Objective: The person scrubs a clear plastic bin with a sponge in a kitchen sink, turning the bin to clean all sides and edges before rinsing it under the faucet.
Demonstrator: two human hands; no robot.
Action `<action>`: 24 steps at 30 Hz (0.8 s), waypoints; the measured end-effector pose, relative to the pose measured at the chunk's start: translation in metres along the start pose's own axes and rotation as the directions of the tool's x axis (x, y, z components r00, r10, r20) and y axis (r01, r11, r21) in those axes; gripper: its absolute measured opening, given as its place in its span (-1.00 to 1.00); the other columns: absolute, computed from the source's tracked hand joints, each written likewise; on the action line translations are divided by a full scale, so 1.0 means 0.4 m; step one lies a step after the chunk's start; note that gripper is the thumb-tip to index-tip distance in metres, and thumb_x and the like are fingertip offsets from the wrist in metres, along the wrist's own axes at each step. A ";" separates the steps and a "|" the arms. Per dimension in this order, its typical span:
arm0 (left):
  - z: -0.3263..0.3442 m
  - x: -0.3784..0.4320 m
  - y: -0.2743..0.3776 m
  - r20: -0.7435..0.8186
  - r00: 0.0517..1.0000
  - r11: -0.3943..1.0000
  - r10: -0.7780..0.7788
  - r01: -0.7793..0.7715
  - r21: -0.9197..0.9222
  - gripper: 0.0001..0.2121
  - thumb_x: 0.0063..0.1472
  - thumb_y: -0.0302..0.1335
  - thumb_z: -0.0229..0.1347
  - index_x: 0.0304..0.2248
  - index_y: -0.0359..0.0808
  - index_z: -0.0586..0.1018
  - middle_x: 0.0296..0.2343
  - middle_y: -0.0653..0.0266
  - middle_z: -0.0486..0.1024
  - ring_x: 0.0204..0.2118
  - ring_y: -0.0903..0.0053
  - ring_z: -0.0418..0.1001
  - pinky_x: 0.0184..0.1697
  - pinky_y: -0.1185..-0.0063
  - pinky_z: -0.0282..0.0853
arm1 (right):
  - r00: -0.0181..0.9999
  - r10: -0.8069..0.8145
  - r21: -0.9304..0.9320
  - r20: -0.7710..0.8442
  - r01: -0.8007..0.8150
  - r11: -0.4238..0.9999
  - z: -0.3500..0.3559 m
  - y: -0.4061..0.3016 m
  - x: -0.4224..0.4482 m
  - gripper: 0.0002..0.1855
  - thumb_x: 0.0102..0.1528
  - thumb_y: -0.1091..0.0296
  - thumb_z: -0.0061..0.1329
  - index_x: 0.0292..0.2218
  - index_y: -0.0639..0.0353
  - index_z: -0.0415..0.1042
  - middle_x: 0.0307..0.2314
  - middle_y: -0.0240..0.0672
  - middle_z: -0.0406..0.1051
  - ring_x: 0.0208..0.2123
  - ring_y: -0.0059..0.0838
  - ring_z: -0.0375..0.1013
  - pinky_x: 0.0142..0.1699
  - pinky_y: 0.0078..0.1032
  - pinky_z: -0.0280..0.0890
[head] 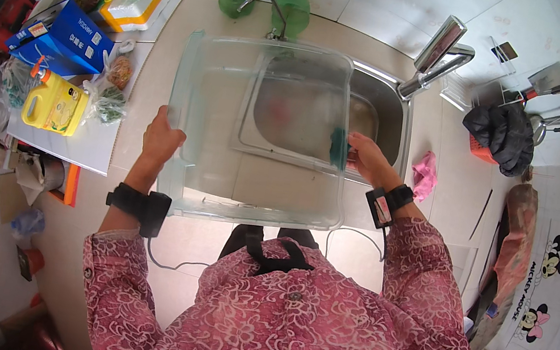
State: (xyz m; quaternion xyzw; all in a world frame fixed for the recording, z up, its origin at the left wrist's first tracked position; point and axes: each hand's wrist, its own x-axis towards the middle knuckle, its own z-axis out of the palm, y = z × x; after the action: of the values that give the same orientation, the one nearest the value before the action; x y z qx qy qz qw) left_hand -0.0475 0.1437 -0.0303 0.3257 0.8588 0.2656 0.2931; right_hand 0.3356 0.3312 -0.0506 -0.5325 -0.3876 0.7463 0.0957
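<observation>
A large clear plastic bin (257,216) is held over the counter's front edge, partly in front of the steel sink (294,155). My left hand (161,135) grips its left rim, with the thumb over the edge. At the opposite end, my right hand (367,158) holds a dark green scouring pad or cloth (339,148) at the bin's right side. Which face of the wall the pad touches is unclear. The sink shows through the clear plastic, with a blurred reddish patch in it.
A chrome faucet (428,69) rises at the sink's back right, and a thin curved tap (270,2) stands behind the bin near two green plastic containers (291,12). A pink cloth (424,177) lies right of the sink. A yellow jug (56,104) and bags crowd the left counter.
</observation>
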 end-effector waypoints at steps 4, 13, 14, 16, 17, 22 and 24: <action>-0.003 -0.016 -0.021 0.048 0.991 0.991 0.123 -0.120 -0.060 -0.52 -0.27 -0.55 0.00 -0.21 -0.34 0.32 -0.46 0.02 0.44 -0.40 0.22 0.44 -0.34 0.46 0.33 | 0.999 0.000 0.042 0.047 -0.001 0.999 -0.016 0.099 -0.080 -0.76 0.15 0.26 -0.29 -0.20 0.13 0.31 -0.41 -0.43 0.36 -0.42 -0.53 0.33 -0.24 -0.50 0.25; -0.021 0.019 0.037 0.241 0.944 0.971 0.224 -0.194 -0.141 -0.49 -0.21 -0.66 -0.14 -0.12 -0.35 0.28 -0.36 0.23 0.38 -0.49 0.58 0.28 -0.50 0.68 0.21 | 0.983 -0.149 0.138 0.107 0.134 0.981 -0.079 0.231 -0.136 -0.76 0.13 0.24 -0.25 -0.21 0.11 0.33 -0.43 -0.45 0.38 -0.44 -0.60 0.35 -0.31 -0.57 0.25; -0.026 0.037 0.014 0.248 0.940 0.968 0.236 -0.206 -0.143 -0.42 -0.23 -0.67 -0.13 -0.07 -0.36 0.24 -0.35 0.19 0.40 -0.48 0.55 0.30 -0.50 0.66 0.22 | 0.973 -0.207 0.085 0.099 0.199 0.976 -0.108 0.233 -0.117 -0.76 0.12 0.23 -0.23 -0.21 0.09 0.34 -0.45 -0.46 0.38 -0.45 -0.62 0.35 -0.34 -0.60 0.24; -0.028 0.062 -0.005 0.232 0.945 0.973 0.229 -0.215 -0.083 -0.40 -0.24 -0.66 -0.11 -0.04 -0.37 0.23 -0.37 0.10 0.41 -0.46 0.46 0.35 -0.45 0.62 0.26 | 0.958 -0.282 0.124 -0.050 0.286 0.950 -0.146 0.201 -0.106 -0.76 0.09 0.19 -0.20 -0.24 0.06 0.34 -0.53 -0.53 0.34 -0.51 -0.65 0.30 -0.38 -0.62 0.21; -0.026 0.073 -0.004 0.219 0.947 0.971 0.235 -0.236 -0.024 -0.36 -0.24 -0.66 -0.08 -0.01 -0.37 0.21 -0.40 0.02 0.42 -0.44 0.38 0.39 -0.40 0.57 0.29 | 0.943 -0.321 0.124 -0.089 0.330 0.936 -0.183 0.185 -0.089 -0.76 0.09 0.17 -0.19 -0.25 0.07 0.34 -0.53 -0.55 0.32 -0.52 -0.66 0.28 -0.38 -0.61 0.20; -0.020 0.084 0.000 0.112 0.934 0.868 0.340 -0.357 0.345 -0.46 -0.14 -0.56 0.00 -0.05 -0.23 0.27 -0.31 -0.01 0.44 -0.27 0.17 0.42 -0.29 0.45 0.34 | 0.887 -0.456 -0.266 -0.078 0.422 0.867 -0.120 -0.038 -0.088 -0.73 0.11 0.22 -0.22 -0.19 0.12 0.33 -0.42 -0.49 0.35 -0.39 -0.63 0.32 -0.28 -0.63 0.22; -0.001 0.050 0.052 -0.022 0.930 0.777 0.367 -0.293 0.556 -0.58 -0.04 -0.48 0.03 -0.11 -0.17 0.31 -0.36 0.05 0.46 -0.26 0.17 0.42 -0.29 0.38 0.34 | 0.923 -0.385 -0.359 0.002 0.360 0.861 -0.045 -0.123 -0.137 -0.71 0.14 0.24 -0.24 -0.14 0.15 0.33 -0.39 -0.48 0.38 -0.39 -0.66 0.34 -0.31 -0.73 0.23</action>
State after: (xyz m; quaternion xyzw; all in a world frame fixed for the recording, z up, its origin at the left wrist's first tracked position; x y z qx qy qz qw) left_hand -0.0517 0.1714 -0.0230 0.5230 0.8448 0.0787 0.0810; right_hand 0.3607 0.3426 0.0200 -0.4815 -0.6069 0.6131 0.1544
